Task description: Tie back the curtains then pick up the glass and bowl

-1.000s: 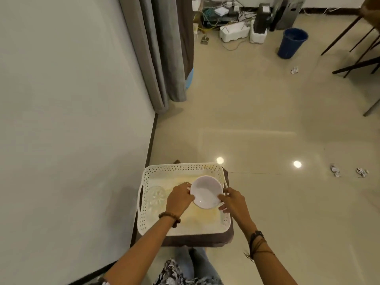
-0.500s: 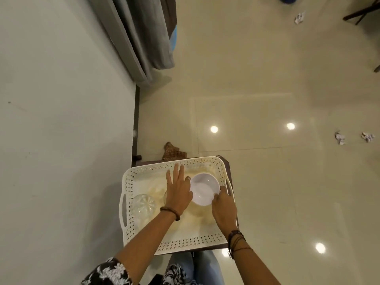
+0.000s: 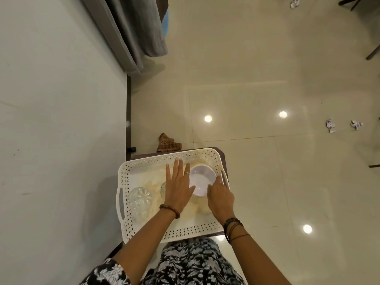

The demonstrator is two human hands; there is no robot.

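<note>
Head view, looking steeply down. A pale wall [image 3: 57, 120] fills the left side and a glossy cream tiled floor [image 3: 257, 79] the right, with round ceiling-light reflections on the tiles. Grey curtains [image 3: 139, 31] hang at the upper left, reaching down to the floor beside the wall's dark skirting. A white perforated tray [image 3: 144, 165] with side handles rests on a dark low table [image 3: 223, 155] directly before the person, whose black-and-white floral garment [image 3: 195, 264] occupies the bottom edge.

Inside the tray, a white bowl [image 3: 200, 178] sits in the far right part, upright, over a pale cloth lining. The left hand [image 3: 177, 188] lies flat with straight, spread fingers, palm down, its edge touching the bowl's left rim; it grips nothing, and a beaded bracelet [image 3: 169, 209] circles the wrist. The right hand [image 3: 220, 197] curls its fingers against the bowl's near right rim; whether it truly grips the rim or only rests on it cannot be told. Dark cords [image 3: 233, 225] wrap that wrist. A clear cut glass [image 3: 140, 199] stands in the tray's near left part, apart from both hands.

A small brown woven item [image 3: 168, 144] lies on the floor just beyond the table. Crumpled paper scraps [image 3: 331, 126] are scattered well to the right.
</note>
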